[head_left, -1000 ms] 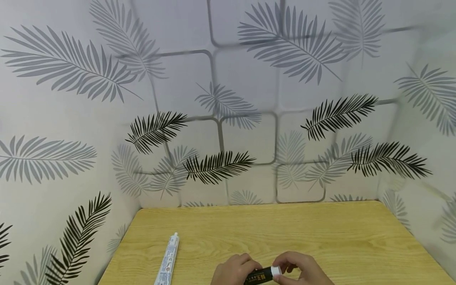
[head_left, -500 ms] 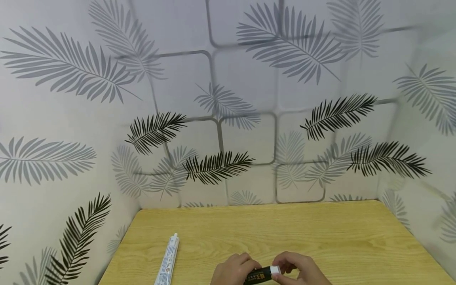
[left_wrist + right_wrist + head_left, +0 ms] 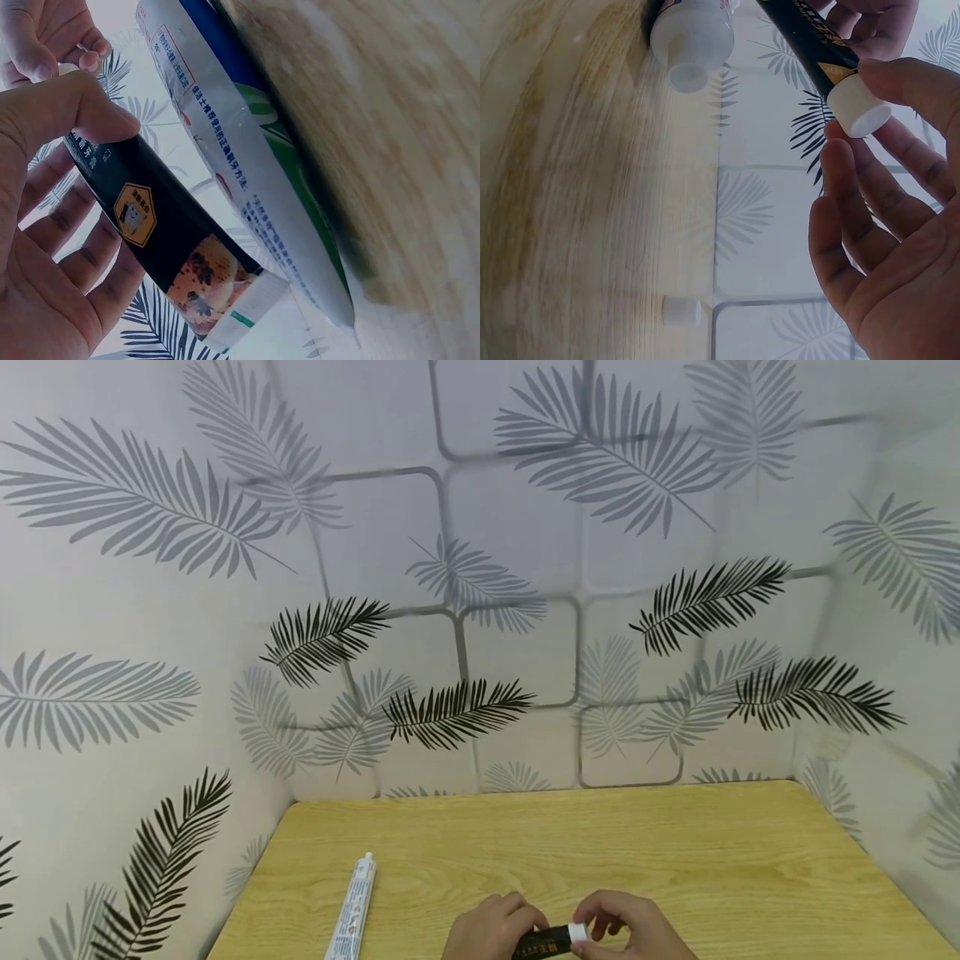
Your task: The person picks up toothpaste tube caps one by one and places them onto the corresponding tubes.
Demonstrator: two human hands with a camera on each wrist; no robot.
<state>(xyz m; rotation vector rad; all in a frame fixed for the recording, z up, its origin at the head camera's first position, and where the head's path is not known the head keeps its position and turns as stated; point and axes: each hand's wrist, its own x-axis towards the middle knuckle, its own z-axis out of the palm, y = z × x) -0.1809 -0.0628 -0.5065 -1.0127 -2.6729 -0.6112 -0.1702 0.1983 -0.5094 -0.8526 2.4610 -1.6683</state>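
Observation:
A black toothpaste tube (image 3: 546, 942) with a white cap (image 3: 577, 933) lies sideways between my hands at the bottom of the head view. My left hand (image 3: 487, 928) grips its body; the left wrist view shows the thumb laid over the tube and its crimped white end, printed with bees, sticking out. With thumb and fingertips, my right hand (image 3: 633, 928) pinches the white cap. In the right wrist view the cap (image 3: 859, 106) sits against the tube's shoulder, thumb on one side and fingers on the other.
On the wooden table (image 3: 637, 843), a white toothpaste tube (image 3: 352, 910) lies at the left, its bare nozzle pointing away. A small white cap (image 3: 681, 311) rests on the tabletop in the right wrist view, apart from the tube nozzle (image 3: 688, 75) above it. A patterned wall (image 3: 517, 568) stands behind.
Both hands keep their hold on the black tube and cap with barely any movement. The tube's label looks turned slightly, and the head view has drifted a little.

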